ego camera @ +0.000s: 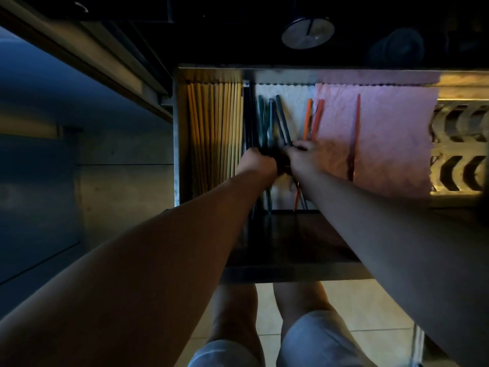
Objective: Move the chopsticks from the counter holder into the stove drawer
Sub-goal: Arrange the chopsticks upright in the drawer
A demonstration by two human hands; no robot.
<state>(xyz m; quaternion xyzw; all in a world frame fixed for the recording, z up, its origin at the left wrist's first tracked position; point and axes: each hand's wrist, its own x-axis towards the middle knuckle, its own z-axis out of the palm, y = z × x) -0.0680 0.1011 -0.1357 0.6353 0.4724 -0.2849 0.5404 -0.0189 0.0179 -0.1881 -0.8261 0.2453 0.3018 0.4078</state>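
Note:
The stove drawer (344,75) is pulled out below me. My left hand (255,161) is closed around a bundle of dark and teal chopsticks (267,123) that fan out over a white liner. My right hand (304,157) touches the same bundle from the right, with its fingers on the sticks near two orange chopsticks (313,117). A row of pale wooden chopsticks (214,128) fills the drawer's left compartment. One red chopstick (354,133) lies alone on a pink cloth (391,144).
A perforated metal rack (460,149) sits at the drawer's right end. The dark stove top with a round metal knob (307,33) is above the drawer. Cabinet fronts (39,181) stand to the left. My knees and a tiled floor (370,308) are below.

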